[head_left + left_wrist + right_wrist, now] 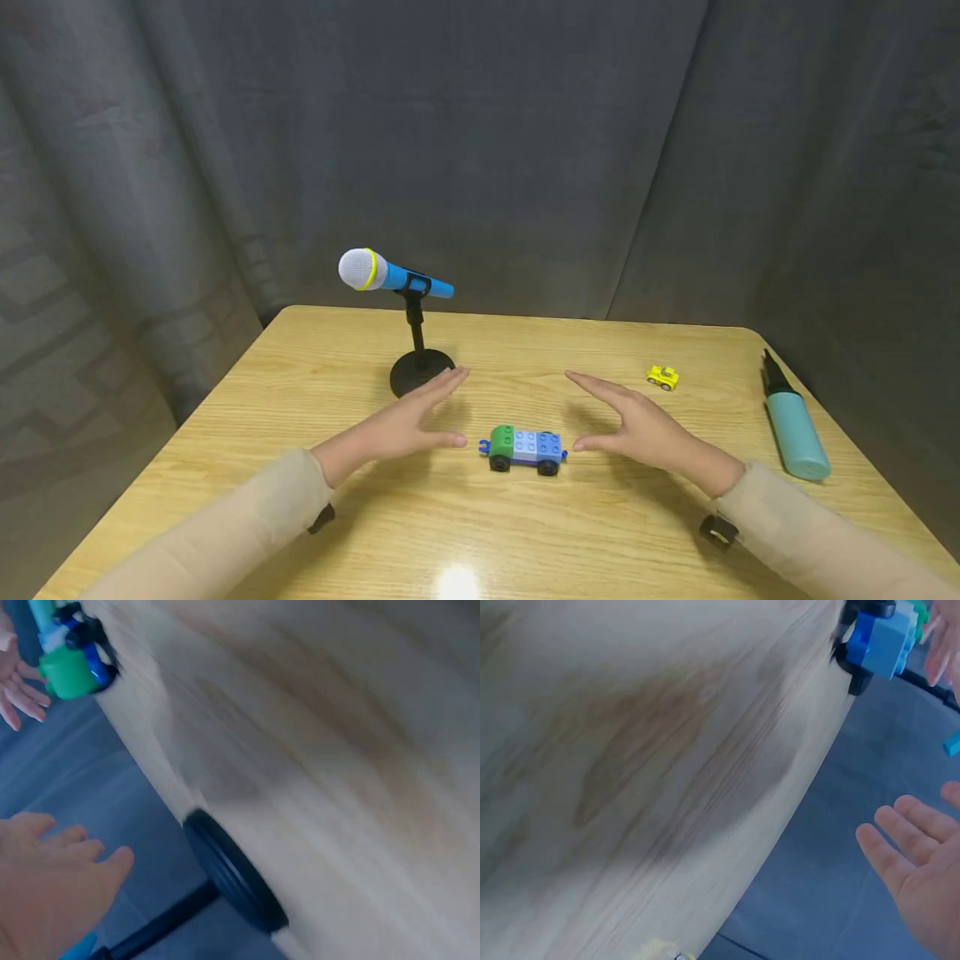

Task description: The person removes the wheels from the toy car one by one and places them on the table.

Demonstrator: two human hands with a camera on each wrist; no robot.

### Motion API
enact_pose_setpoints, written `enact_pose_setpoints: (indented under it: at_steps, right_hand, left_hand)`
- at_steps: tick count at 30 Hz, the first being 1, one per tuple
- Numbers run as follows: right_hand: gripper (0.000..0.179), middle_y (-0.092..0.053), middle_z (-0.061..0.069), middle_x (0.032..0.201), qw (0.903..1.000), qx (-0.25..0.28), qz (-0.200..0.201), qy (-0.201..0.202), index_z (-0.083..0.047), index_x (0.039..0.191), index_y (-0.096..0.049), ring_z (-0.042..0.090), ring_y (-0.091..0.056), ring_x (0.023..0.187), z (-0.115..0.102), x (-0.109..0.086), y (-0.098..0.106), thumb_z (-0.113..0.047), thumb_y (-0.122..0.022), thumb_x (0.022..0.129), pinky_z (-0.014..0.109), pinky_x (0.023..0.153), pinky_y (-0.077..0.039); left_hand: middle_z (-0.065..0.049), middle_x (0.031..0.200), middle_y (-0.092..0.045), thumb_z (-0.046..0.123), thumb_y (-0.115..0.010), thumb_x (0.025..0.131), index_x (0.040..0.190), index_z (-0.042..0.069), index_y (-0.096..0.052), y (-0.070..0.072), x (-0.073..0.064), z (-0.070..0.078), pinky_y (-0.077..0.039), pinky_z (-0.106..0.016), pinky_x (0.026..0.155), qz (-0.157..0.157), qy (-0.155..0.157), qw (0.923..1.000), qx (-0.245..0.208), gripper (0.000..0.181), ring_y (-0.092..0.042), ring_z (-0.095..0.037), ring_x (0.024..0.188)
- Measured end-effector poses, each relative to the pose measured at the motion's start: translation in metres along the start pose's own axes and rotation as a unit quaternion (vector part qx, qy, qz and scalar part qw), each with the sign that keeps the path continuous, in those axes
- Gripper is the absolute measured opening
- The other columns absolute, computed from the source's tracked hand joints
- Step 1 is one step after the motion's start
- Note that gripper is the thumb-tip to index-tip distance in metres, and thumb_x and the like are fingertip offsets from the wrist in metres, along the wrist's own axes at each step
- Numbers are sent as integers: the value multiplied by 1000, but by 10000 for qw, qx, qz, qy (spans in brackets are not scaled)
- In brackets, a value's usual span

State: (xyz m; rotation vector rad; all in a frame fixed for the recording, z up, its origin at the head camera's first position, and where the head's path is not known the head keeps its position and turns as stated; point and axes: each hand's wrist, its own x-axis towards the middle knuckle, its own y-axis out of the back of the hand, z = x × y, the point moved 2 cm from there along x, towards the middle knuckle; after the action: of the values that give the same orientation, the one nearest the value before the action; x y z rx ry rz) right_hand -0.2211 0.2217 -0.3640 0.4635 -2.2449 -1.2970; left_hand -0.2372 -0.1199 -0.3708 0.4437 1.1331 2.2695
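Observation:
A toy block car (525, 447) with a green block, a light blue block and a darker blue block stands on black wheels in the middle of the table. To its left, my left hand (401, 423) is held with straight fingers and the thumb spread apart. My right hand (645, 427) mirrors it on the other side, fingers extended towards the car. Neither hand holds anything; both thumb tips are close to the car's ends. In the left wrist view, the car's green block (69, 673) shows at the top left. The right wrist view shows its blue end (881, 641).
A blue toy microphone (429, 284) on a black stand (417, 333) rises behind my left hand. A small yellow toy car (663, 377) sits beyond my right hand. At the right edge lies a teal hand pump (798, 435) with a black nozzle. Dark curtains (480, 150) surround the wooden table (420, 533).

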Motion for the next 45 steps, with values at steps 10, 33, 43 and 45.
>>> enact_pose_setpoints:
  at_steps: [10,33,43,45]
  right_hand:
    - [89,-50,15,143,9882,1531,-34,-10,-14,152,-31,37,-54,124,-5,3,-9,-30,-79,79,57,95,-47]
    - [68,-54,24,133,8973,3882,-729,-1973,6,138,-46,35,-56,119,-10,-4,-31,-17,-77,83,27,89,-53]
    - [63,-62,19,122,8846,4066,-596,-2204,8,132,-50,24,-61,108,-11,-6,-43,-15,-79,81,24,86,-53]
    - [61,-63,18,120,8830,4077,-551,-2259,8,130,-52,20,-61,105,-11,-6,-45,-14,-79,80,23,85,-53]
  left_hand:
    - [-15,159,-24,26,-77,83,154,8,-23,-13,11,11,-33,-48,112,18,206,9640,-2652,91,-23,-33,146]
    - [-14,135,-57,16,-78,82,133,7,-57,-44,19,14,-49,-37,98,258,1274,9297,-3447,55,-57,-29,122]
    - [-9,114,-69,12,-81,77,119,4,-66,-56,23,15,-51,-36,95,598,1289,9433,-2999,45,-66,-21,104]
    - [-8,112,-70,12,-81,77,117,5,-68,-57,23,16,-52,-34,93,638,1297,9446,-2946,43,-66,-20,101]
